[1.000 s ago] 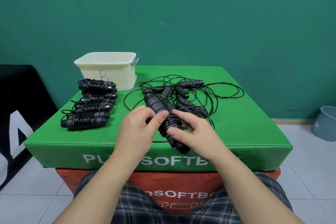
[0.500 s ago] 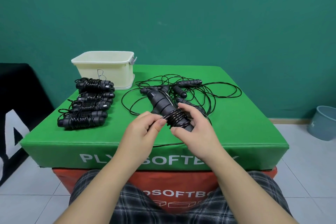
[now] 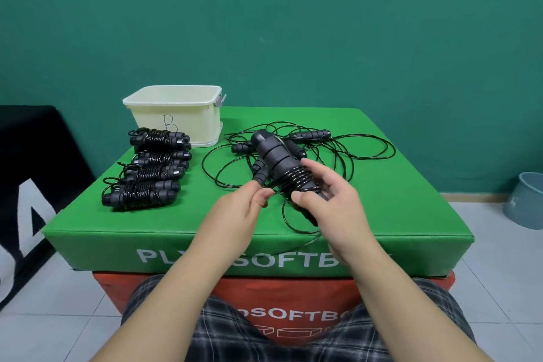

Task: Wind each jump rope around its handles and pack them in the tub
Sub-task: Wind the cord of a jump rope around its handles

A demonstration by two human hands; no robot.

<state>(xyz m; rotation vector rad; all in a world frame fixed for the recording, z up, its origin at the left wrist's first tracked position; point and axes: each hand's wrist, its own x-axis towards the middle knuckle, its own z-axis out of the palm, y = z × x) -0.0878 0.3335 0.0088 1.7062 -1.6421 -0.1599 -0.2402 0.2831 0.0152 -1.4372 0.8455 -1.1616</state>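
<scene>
Handles (image 3: 279, 161) of one jump rope are held together as a pair above the middle of the green table (image 3: 396, 203), tilted with their far end up. The right hand (image 3: 332, 209) grips their lower part, thumb on the near side and fingers (image 3: 326, 173) curled behind, probably so the pair stays firm while the cord goes around it. Several turns of black cord (image 3: 296, 182) already sit on the handles. The left hand (image 3: 238, 211) pinches the free cord just beside the coil between thumb and fingertips, which keeps it tight. The loose part hangs in a loop toward the near edge of the table.

Behind the hands, toward the far edge, the unwound ropes (image 3: 308, 141) lie in a tangle, so I judge more winding remains after this one. Along the left edge four finished bundles (image 3: 152, 167) lie in a row, one behind another, ready for packing. The cream tub (image 3: 176, 117) stands at the far left corner, just behind the last bundle; what is inside it I cannot tell. A grey bucket (image 3: 526, 203) is on the floor at the right.
</scene>
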